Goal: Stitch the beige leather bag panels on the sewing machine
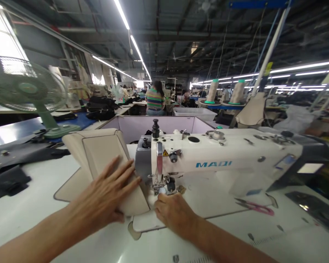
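On my head view, the largest item is the glossy white worktable (95, 246), which spans the lower area. Upon it I have a white sewing machine with dark grey ends and blue MAQI lettering (244, 151), its long arm extending to the right. At far left I observe a pale green desk fan with a round wire guard (30, 87). The beige, dark-edged panelled piece of sheet material (100, 151) is located on the table, directly left of the machine head, with its upper part raised and slanted. My left hand (106, 193) is laid across its front face, palm down, fingers spread. My right hand (175, 212) is positioned just in front of the needle area, fingers curled inward; the fingertips are partly concealed, so I cannot tell whether they pinch the material. Right of that hand, I note pink-handled metal scissors (259, 208) on the table, below the machine arm. The smallest item I list is the metal presser-foot assembly (156, 190), just beyond the right hand's fingers.
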The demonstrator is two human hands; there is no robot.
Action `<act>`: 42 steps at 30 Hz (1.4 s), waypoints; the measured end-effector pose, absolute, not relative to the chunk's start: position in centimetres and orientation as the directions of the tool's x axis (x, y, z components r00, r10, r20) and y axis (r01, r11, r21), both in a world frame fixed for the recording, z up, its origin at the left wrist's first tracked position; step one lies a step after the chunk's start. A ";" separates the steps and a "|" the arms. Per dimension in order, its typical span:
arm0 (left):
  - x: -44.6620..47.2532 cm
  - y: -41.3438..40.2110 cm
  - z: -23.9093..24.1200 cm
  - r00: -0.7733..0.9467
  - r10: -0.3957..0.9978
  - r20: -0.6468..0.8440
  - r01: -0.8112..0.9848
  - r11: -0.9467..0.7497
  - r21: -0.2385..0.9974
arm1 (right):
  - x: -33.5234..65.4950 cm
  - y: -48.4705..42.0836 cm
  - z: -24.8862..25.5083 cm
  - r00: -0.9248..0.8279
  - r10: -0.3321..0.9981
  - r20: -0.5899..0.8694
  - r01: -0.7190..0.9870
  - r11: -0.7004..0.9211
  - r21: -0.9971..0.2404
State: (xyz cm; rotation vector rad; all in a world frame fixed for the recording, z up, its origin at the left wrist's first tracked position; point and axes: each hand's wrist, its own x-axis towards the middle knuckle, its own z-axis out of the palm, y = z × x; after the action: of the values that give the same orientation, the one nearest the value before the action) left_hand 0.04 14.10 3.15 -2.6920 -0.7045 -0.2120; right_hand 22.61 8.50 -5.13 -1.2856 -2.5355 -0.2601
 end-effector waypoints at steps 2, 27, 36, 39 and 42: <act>-0.9 14.6 3.0 0.893 0.405 0.199 0.450 -0.822 -0.349 | 22.7 8.4 -5.2 -0.586 0.740 0.330 0.796 0.603 0.062; 0.9 12.5 -3.1 0.931 0.176 0.319 0.322 -0.809 -0.492 | 23.1 6.8 -8.9 -0.560 0.596 0.575 0.820 0.497 0.284; 1.5 14.5 -3.5 0.928 0.222 0.300 0.353 -0.783 -0.511 | 23.2 7.3 -8.3 -0.531 0.589 0.609 0.835 0.484 0.261; 1.7 15.1 -3.5 0.929 0.221 0.296 0.350 -0.780 -0.519 | 23.3 7.3 -8.3 -0.529 0.565 0.633 0.835 0.479 0.271; 1.7 15.5 -3.5 0.932 0.219 0.287 0.345 -0.776 -0.527 | 23.4 7.4 -8.2 -0.524 0.553 0.647 0.838 0.469 0.278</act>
State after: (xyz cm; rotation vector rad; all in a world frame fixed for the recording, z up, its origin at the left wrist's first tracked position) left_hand 1.67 15.53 -3.49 -2.4880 -0.4003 -0.2795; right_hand 23.37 7.43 -8.25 -1.1569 -2.2470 -0.8032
